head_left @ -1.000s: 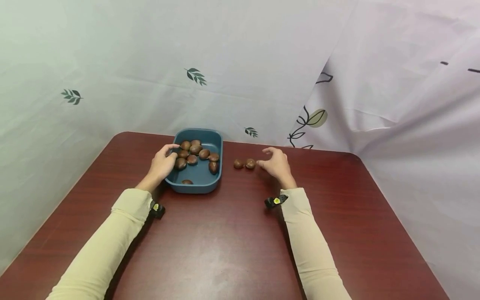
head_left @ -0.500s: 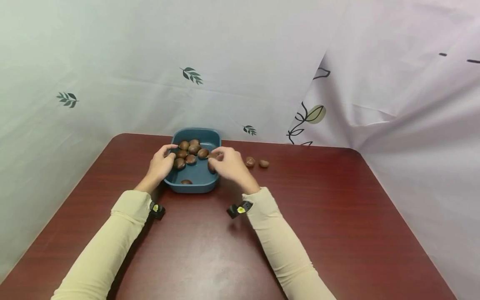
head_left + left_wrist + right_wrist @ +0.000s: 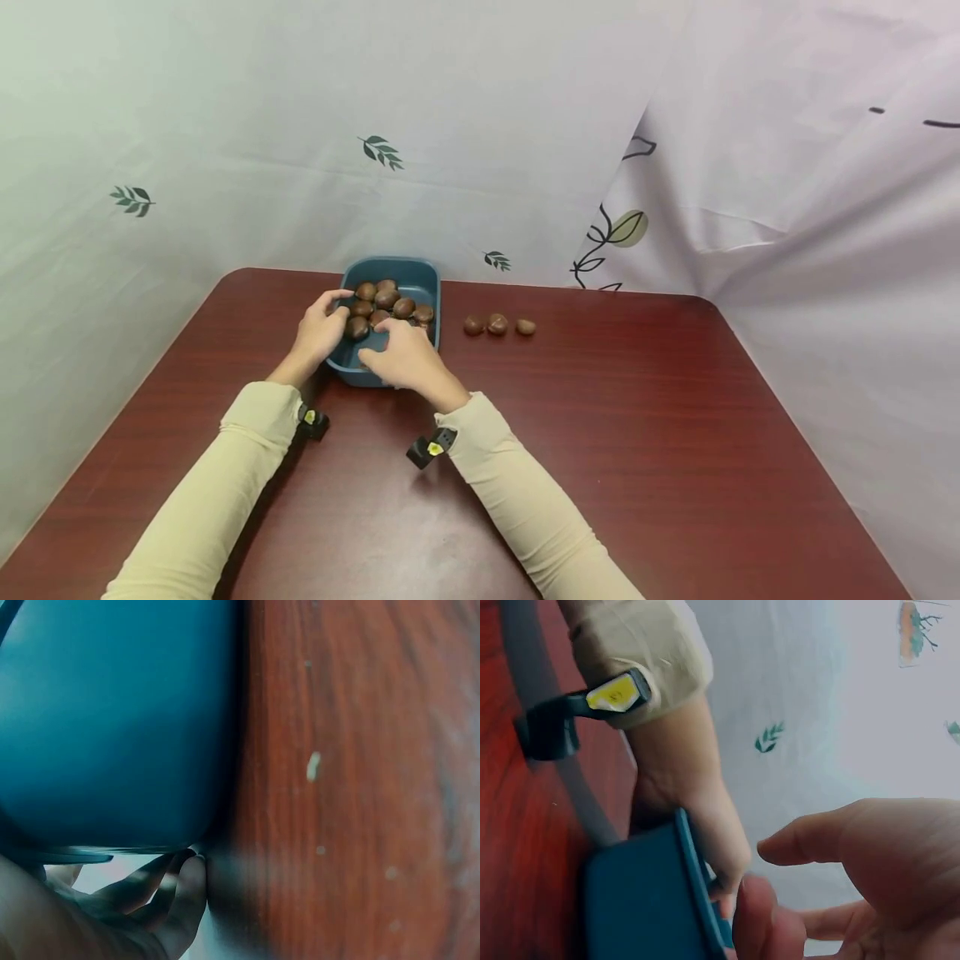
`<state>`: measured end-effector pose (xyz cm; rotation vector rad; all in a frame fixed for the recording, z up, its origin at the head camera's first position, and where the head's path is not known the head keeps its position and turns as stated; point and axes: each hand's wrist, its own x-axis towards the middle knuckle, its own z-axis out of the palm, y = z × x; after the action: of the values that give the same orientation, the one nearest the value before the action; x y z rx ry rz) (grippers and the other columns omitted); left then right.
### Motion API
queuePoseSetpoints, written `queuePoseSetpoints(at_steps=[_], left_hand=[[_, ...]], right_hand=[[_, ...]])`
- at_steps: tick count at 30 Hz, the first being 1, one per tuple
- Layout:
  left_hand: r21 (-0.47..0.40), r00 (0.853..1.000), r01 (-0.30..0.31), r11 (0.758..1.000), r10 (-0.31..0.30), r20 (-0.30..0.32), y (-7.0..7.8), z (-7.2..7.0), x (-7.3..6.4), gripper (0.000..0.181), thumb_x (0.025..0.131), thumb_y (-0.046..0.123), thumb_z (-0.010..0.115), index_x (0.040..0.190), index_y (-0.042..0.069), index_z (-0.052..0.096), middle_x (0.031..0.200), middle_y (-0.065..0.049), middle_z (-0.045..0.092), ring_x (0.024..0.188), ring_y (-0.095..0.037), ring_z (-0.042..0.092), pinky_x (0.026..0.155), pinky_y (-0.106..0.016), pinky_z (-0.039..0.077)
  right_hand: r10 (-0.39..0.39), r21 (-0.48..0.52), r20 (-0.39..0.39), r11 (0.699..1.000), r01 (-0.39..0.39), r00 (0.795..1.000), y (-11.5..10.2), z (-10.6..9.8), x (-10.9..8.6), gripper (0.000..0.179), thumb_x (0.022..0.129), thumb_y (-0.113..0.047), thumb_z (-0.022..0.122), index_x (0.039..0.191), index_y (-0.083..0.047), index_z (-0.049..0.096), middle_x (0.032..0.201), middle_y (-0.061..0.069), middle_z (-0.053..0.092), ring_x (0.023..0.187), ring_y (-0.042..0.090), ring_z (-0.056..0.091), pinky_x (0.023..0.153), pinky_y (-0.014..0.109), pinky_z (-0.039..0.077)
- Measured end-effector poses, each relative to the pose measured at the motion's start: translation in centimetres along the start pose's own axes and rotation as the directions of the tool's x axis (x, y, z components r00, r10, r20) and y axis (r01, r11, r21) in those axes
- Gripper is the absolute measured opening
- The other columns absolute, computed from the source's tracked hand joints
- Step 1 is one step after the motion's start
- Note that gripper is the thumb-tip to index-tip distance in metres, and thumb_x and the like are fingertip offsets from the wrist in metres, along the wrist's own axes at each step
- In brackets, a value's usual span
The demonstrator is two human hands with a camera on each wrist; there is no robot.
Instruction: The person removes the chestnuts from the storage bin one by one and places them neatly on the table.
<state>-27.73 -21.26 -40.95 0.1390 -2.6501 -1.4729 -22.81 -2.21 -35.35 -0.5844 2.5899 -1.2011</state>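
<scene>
A blue rectangular plastic container [image 3: 384, 267] stands at the back of the table with several glossy brown chestnuts [image 3: 386, 298] inside. My left hand [image 3: 318, 333] grips its left rim; in the left wrist view those fingers [image 3: 184, 907] lie along the container's outer wall. My right hand [image 3: 408, 354] reaches over the front right part of the container, thumb and fingers apart. Nothing shows between them in the right wrist view, where the right hand [image 3: 862, 877] is above the rim. The right hand covers the container's front inside. Three chestnuts [image 3: 497, 324] lie in a row to the right.
The reddish-brown wooden table [image 3: 637, 433] has rounded back corners. A pale cloth [image 3: 487, 150] with leaf prints hangs right behind it and along the sides. Each wrist wears a black strap with a small camera [image 3: 422, 451].
My right hand has moved left from the loose chestnuts, across the container's right side, to its front. A third chestnut now shows at the row's right end. The left hand has stayed put.
</scene>
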Motion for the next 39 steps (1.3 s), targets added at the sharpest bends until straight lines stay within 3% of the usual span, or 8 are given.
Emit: queuePoseSetpoints(at_steps=[11,14,16,19,25,30,35,39], left_hand=[[-0.005,1.0,0.005,1.0,-0.005,0.001,-0.1,-0.1,0.0,0.047,0.102,0.023,0.034,0.147,0.014,0.045,0.156,-0.023,0.031,0.121,-0.038,0.043,0.085,-0.046,0.034],[0.0,1.0,0.003,1.0,-0.003,-0.006,-0.2,-0.1,0.0,0.047,0.102,0.023,0.034,0.147,0.014,0.045,0.155,-0.024,0.033,0.095,-0.033,0.053,0.079,-0.044,0.036],[0.008,1.0,0.002,1.0,-0.002,-0.012,-0.2,-0.1,0.0,0.047,0.102,0.023,0.035,0.147,0.014,0.046,0.154,-0.025,0.034,0.07,-0.025,0.046,0.073,-0.042,0.036],[0.012,1.0,-0.001,1.0,0.001,-0.009,-0.3,0.0,0.0,0.047,0.102,0.024,0.035,0.147,0.015,0.045,0.154,-0.024,0.035,0.064,-0.024,0.039,0.074,-0.043,0.037],[0.009,1.0,-0.007,1.0,0.007,0.006,-0.1,0.0,0.1,0.047,0.103,0.025,0.035,0.148,0.014,0.044,0.155,-0.024,0.034,0.099,-0.038,0.048,0.086,-0.049,0.037],[0.02,1.0,-0.009,1.0,0.009,-0.001,-0.1,0.0,0.3,0.046,0.103,0.023,0.036,0.147,0.014,0.045,0.154,-0.025,0.034,0.056,-0.018,0.032,0.064,-0.039,0.036],[0.018,1.0,-0.003,1.0,0.003,0.008,-0.2,0.0,0.3,0.046,0.102,0.021,0.036,0.147,0.014,0.045,0.154,-0.026,0.034,0.048,-0.01,0.026,0.053,-0.034,0.033],[0.019,1.0,0.003,1.0,-0.003,0.0,-0.3,0.0,0.2,0.046,0.102,0.022,0.037,0.147,0.014,0.046,0.154,-0.025,0.034,0.049,-0.012,0.026,0.056,-0.036,0.034]], right_hand=[[0.156,0.1,0.148,0.98,-0.172,0.977,-0.5,1.8,0.3,0.067,0.093,-0.026,0.069,0.148,0.0,0.041,0.053,0.01,0.065,0.045,0.019,0.065,0.06,0.042,0.058],[0.191,0.112,0.177,0.971,-0.213,0.965,-0.5,2.2,0.5,0.071,0.092,-0.026,0.071,0.151,-0.002,0.037,0.057,0.011,0.067,0.046,0.02,0.066,0.061,0.042,0.058],[0.209,0.108,0.192,0.967,-0.233,0.959,-0.6,2.2,0.5,0.074,0.092,-0.026,0.071,0.153,-0.004,0.034,0.063,0.013,0.069,0.047,0.02,0.066,0.062,0.041,0.058],[0.202,0.07,0.214,0.973,-0.222,0.956,-0.9,1.8,0.4,0.077,0.092,-0.029,0.071,0.154,-0.004,0.032,0.073,0.014,0.07,0.049,0.02,0.067,0.061,0.039,0.058],[0.1,-0.067,0.116,0.993,-0.093,0.988,-1.4,0.2,0.6,0.066,0.094,-0.034,0.067,0.148,-0.004,0.045,0.06,0.009,0.066,0.057,0.026,0.068,0.062,0.037,0.057],[0.021,-0.107,0.012,0.994,-0.019,1.0,-0.8,0.0,1.5,0.049,0.095,-0.031,0.065,0.137,-0.006,0.059,0.059,-0.003,0.064,0.056,0.015,0.06,0.067,0.027,0.047],[0.048,-0.141,-0.037,0.989,-0.053,0.998,-0.1,0.6,2.4,0.04,0.094,-0.031,0.067,0.129,-0.011,0.066,0.08,-0.003,0.071,0.064,0.011,0.058,0.066,0.029,0.048],[0.093,-0.226,0.024,0.97,-0.085,0.995,0.4,1.0,2.8,0.038,0.094,-0.032,0.066,0.128,-0.015,0.068,0.095,-0.003,0.071,0.064,0.014,0.057,0.056,0.029,0.043]])
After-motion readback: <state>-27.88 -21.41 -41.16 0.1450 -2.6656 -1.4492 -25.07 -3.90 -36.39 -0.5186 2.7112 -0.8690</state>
